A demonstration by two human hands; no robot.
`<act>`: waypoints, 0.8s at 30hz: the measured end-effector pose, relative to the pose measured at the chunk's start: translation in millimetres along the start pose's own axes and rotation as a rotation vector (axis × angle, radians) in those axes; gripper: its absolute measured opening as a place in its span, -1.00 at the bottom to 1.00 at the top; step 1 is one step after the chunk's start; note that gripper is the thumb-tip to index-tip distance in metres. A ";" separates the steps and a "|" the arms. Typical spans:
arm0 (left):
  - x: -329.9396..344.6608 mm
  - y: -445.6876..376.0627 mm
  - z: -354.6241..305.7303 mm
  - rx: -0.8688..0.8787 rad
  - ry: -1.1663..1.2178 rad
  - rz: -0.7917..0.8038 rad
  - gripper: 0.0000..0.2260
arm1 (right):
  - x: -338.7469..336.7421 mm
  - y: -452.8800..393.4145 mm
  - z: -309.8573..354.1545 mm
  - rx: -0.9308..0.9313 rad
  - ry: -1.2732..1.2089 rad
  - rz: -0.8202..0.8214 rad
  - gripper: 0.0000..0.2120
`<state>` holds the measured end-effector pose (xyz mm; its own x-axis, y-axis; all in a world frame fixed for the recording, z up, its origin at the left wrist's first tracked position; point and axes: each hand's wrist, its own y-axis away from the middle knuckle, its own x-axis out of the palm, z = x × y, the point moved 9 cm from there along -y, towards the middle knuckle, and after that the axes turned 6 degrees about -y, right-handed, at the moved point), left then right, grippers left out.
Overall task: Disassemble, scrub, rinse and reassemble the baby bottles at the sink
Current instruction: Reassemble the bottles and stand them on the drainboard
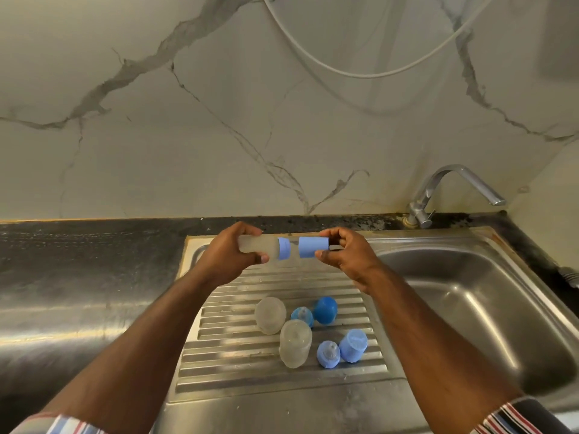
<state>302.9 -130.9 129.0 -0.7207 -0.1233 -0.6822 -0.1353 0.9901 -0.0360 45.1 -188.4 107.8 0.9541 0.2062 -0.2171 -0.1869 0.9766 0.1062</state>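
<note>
My left hand (230, 250) gripped an empty bottle (258, 247) over the drainboard (282, 375), right hand (343, 252) pinched its cap (313, 246) just off; below: two bottles, two nipples, two caps.

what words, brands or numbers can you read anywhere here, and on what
None can be read.
Pale blue cap on the drainboard: faint embossed marks on its top, too blurred to read.
Bottle in the left hand: no readable print.
Cap in the right hand: plain.
Two clear bottles on the drainboard: any scale marks too faint to tell.
Tap: no marking visible.
</note>
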 end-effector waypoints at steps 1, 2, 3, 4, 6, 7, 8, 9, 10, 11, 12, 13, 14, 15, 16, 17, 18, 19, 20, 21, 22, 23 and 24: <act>1.8 1.7 1.6 -0.016 0.060 0.015 -0.55 | 1.7 1.6 5.7 -0.022 -0.011 0.022 -0.62; 4.6 4.2 2.4 -0.025 0.122 0.033 -0.57 | 3.7 3.2 10.8 -0.044 -0.021 0.044 -0.61; 6.9 7.3 1.0 -0.026 0.167 0.051 -0.58 | 5.6 4.9 16.1 -0.065 -0.021 0.066 -0.61; 8.7 10.1 -1.3 -0.022 0.196 0.065 -0.60 | 7.4 5.9 21.1 -0.082 -0.013 0.087 -0.61; 11.8 14.1 -3.4 -0.022 0.242 0.089 -0.63 | 7.5 6.6 27.8 -0.106 0.020 0.115 -0.61; 14.0 15.8 -3.7 -0.021 0.265 0.105 -0.63 | 6.6 6.6 30.5 -0.111 0.026 0.125 -0.60; 16.8 17.1 -5.2 -0.018 0.279 0.128 -0.61 | 5.8 6.5 33.5 -0.115 0.026 0.139 -0.60; 19.8 18.2 -5.9 -0.015 0.278 0.154 -0.57 | 5.2 6.5 36.1 -0.120 0.033 0.152 -0.59; 22.4 18.6 -6.1 -0.013 0.266 0.174 -0.53 | 4.8 7.0 39.3 -0.122 0.044 0.163 -0.59; 24.2 18.2 -5.9 -0.010 0.249 0.181 -0.49 | 4.2 7.2 41.7 -0.121 0.059 0.173 -0.59; 24.7 17.7 -6.0 -0.010 0.240 0.173 -0.46 | 4.3 7.7 43.3 -0.120 0.072 0.185 -0.58; 24.4 17.3 -6.1 -0.013 0.248 0.155 -0.46 | 4.9 9.0 45.2 -0.122 0.086 0.196 -0.58; 24.0 16.5 -6.0 -0.013 0.264 0.137 -0.47 | 5.7 10.2 47.1 -0.129 0.098 0.200 -0.58; 24.6 16.0 -6.5 -0.013 0.277 0.129 -0.49 | 5.9 10.9 48.7 -0.140 0.114 0.198 -0.58; 25.4 16.0 -7.2 -0.018 0.287 0.127 -0.50 | 6.2 11.0 50.2 -0.148 0.129 0.194 -0.58; 26.3 16.5 -7.3 -0.023 0.294 0.126 -0.52 | 6.2 10.9 51.6 -0.155 0.145 0.191 -0.58; 26.9 16.4 -8.2 -0.025 0.299 0.123 -0.52 | 6.7 10.9 54.3 -0.161 0.161 0.190 -0.57; 27.5 16.7 -8.9 -0.024 0.289 0.115 -0.52 | 7.1 11.2 56.3 -0.166 0.181 0.193 -0.57; 27.3 16.3 -10.3 -0.015 0.262 0.103 -0.51 | 7.5 11.0 57.8 -0.168 0.204 0.196 -0.57; 26.7 16.0 -11.7 -0.006 0.220 0.088 -0.50 | 7.9 10.9 58.4 -0.167 0.228 0.198 -0.57; 26.7 15.8 -12.6 -0.001 0.177 0.072 -0.48 | 8.4 11.8 58.5 -0.162 0.253 0.199 -0.58; 26.1 14.3 -13.1 0.007 0.139 0.055 -0.45 | 9.0 11.9 58.5 -0.162 0.273 0.203 -0.58; 25.9 13.5 -13.5 0.016 0.103 0.040 -0.42 | 9.8 12.1 57.7 -0.162 0.290 0.210 -0.59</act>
<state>273.2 -121.6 120.7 -0.7915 -0.0886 -0.6047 -0.0942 0.9953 -0.0225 65.7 -178.0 162.9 0.7898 0.3882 -0.4749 -0.4273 0.9037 0.0281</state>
